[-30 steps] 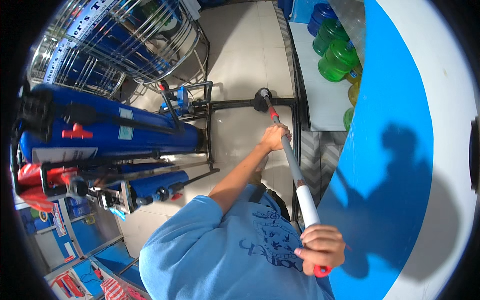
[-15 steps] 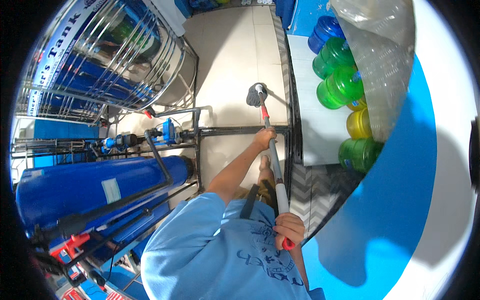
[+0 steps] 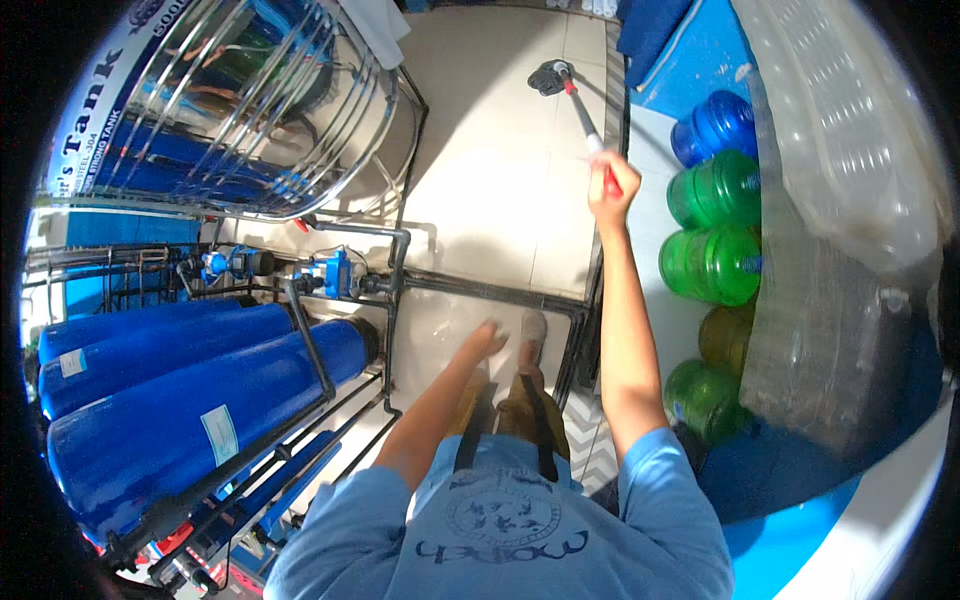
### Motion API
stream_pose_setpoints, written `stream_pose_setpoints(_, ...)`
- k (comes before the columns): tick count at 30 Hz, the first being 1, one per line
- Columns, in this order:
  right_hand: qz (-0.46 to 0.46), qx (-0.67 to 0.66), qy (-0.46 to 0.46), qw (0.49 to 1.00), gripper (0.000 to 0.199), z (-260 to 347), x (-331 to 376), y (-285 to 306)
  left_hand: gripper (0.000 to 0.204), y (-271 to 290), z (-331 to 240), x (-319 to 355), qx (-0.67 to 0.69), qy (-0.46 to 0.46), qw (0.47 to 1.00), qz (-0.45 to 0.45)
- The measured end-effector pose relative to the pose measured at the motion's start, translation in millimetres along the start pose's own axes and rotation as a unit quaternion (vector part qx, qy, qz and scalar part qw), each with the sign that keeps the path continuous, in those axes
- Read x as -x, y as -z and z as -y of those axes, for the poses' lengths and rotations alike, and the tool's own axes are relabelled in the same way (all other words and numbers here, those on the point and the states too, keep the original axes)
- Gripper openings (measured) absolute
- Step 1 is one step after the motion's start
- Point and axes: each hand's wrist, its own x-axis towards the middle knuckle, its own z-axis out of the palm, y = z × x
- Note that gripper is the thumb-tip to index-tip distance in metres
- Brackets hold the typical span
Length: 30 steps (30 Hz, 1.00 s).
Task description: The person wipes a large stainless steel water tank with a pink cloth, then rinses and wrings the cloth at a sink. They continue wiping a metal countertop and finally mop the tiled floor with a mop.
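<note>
My right hand (image 3: 613, 190) is closed round the red end of a mop handle, with that arm stretched forward. The mop (image 3: 587, 125) has a grey and white pole with a red joint, and slopes away from me. Its dark grey string head (image 3: 547, 78) rests on the pale tiled floor at the far end. My left hand (image 3: 487, 338) holds nothing and hangs low over the floor, near my feet. Its fingers are loosely apart and slightly smeared by motion.
Black pipes (image 3: 490, 290) cross the floor ahead of my feet. At left stand a shiny steel tank in a rail frame (image 3: 300, 130), a blue pump (image 3: 335, 274) and long blue cylinders (image 3: 215, 400). Several coloured water jugs (image 3: 712, 265) line the right, beside clear plastic wrapping (image 3: 840, 250).
My left hand has let go of the pole and drawn back. My right hand has reached forward with the handle end, and the mop head has moved farther away.
</note>
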Motion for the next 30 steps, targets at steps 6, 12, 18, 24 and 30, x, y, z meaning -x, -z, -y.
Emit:
stream_pose_setpoints(6,0.009,0.019,-0.025,0.999,0.01,-28.9,-100.2,-57.8,0.039,-0.3,154.2,101.2,0.05,0.095,0.994,0.032)
stream_pose_setpoints(12,0.168,0.043,-0.033,0.984,0.015,154.1,-54.7,-13.6,0.037,42.9,159.6,113.0,0.011,0.107,0.993,0.037)
stream_pose_setpoints(18,0.275,0.047,-0.114,0.953,0.007,359.2,-27.1,4.3,0.088,129.8,-88.7,48.7,0.142,-0.234,0.935,-0.226)
stream_pose_setpoints(24,0.306,-0.184,-0.057,0.932,0.031,408.1,-53.3,14.1,0.032,139.2,-246.2,58.4,0.137,-0.534,0.82,0.155)
stream_pose_setpoints(30,0.166,0.018,-0.098,0.981,0.017,440.5,-10.7,-0.6,0.027,73.0,-224.4,64.7,0.163,-0.571,0.793,0.137)
